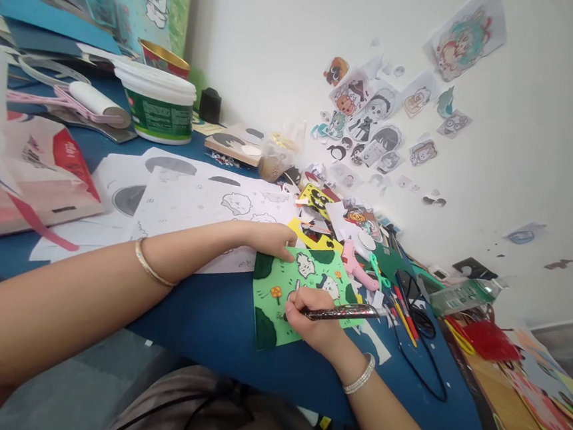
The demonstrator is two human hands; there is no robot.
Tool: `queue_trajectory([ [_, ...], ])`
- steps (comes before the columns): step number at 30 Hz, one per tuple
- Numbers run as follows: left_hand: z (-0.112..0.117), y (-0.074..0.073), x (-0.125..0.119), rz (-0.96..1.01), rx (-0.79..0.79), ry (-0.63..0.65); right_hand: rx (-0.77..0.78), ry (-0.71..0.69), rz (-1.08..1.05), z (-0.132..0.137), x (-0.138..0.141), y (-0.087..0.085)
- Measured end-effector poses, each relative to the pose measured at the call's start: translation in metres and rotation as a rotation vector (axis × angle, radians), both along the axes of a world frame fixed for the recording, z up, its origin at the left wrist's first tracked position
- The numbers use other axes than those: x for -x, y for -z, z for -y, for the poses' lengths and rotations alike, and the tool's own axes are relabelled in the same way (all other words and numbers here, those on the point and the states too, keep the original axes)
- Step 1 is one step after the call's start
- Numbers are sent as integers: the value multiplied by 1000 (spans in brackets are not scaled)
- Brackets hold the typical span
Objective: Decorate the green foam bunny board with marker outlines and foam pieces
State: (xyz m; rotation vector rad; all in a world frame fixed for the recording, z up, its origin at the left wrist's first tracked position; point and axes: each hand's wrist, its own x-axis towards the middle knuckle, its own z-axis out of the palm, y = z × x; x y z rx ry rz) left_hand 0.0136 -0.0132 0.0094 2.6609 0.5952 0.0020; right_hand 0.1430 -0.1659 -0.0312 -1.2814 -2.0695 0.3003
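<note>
A green card (pixel 289 283) lies tilted on the blue table, with dark green patches, white cartoon figures and small orange flowers on it. At its upper left edge is my left hand (pixel 270 239), fingers curled and thumb over the edge, gripping the card. My right hand (pixel 313 318) rests on the card's lower part, closed round a dark patterned pen (pixel 345 312). The pen's tip meets the card near small dark marks at the lower left. Just beyond the left hand lie white sheets with printed outlines (pixel 187 200).
A pink glue gun (pixel 357 267), green scissors (pixel 378 270), pens (pixel 407 312) and a black cable (pixel 435 385) crowd the card's right. A white-lidded tub (pixel 158 107) and a pink bag (pixel 29 176) stand left. Paper cutouts (pixel 378 112) cover the wall.
</note>
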Motion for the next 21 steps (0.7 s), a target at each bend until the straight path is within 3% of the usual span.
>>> queue_trajectory([
  [13,-2,2,-1,15,18,6,85,5,-28,1,-2,-1],
  [21,-2,2,-1,4,10,8,31,12,20,0,-1,-1],
])
